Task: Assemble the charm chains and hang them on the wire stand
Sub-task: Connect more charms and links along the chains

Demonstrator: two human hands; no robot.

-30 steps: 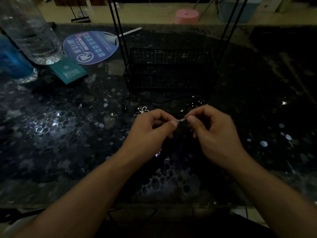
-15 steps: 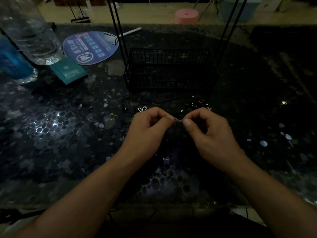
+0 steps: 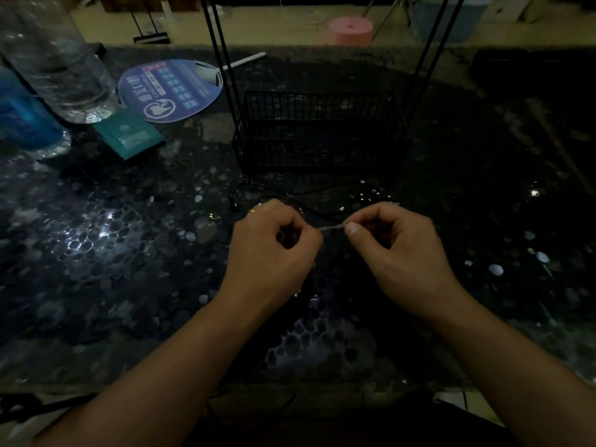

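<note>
chain [image 3: 332,226] | thin, silvery, taut | pinched between both hands

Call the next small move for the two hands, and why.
Probably keep working the join: the left hand and right hand each pinch one end of a short silvery chain piece held taut above the dark pebbled table. The black wire stand lies beyond; nothing visibly hangs on it yet.

Round hand fan [image 3: 171,90]: white Chinese characters and a circled logo are printed on blue; too blurred to be read.
Teal packet [image 3: 129,135]: small print is borne, but cannot be read.
</note>
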